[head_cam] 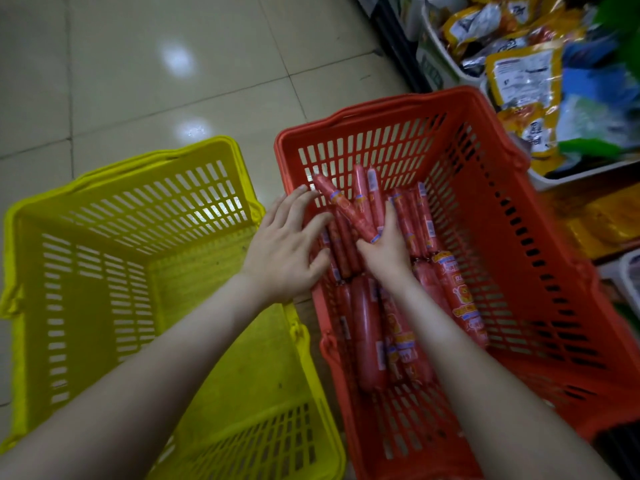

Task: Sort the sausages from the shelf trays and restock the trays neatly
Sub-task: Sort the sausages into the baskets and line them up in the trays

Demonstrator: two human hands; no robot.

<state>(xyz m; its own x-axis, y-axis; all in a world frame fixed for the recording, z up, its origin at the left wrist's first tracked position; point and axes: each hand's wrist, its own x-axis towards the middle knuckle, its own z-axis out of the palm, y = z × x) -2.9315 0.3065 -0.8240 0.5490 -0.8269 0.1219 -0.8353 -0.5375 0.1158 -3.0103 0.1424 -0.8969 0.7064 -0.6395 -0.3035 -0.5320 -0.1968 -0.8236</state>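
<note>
**While Sausages Are Sorted Between Baskets**

While the sorting step is judged to be in hand, one slim red plastic-wrapped sausage [346, 209] is held at its near end by the curled fingers of the right hand [386, 249]. It is held above the heap of red sausages [367, 327] lying toward the left wall of the red slatted plastic basket [391, 102]. The left hand [284, 251] is spread flat beside it, with nothing gripped. Next, a lift clear of both rims is probably called for, toward the yellow slatted plastic basket [145, 157].

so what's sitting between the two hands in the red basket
In the head view, thin sausages lie between the left hand and the right hand inside the red basket. The right hand grips one angled sausage above them.
</note>
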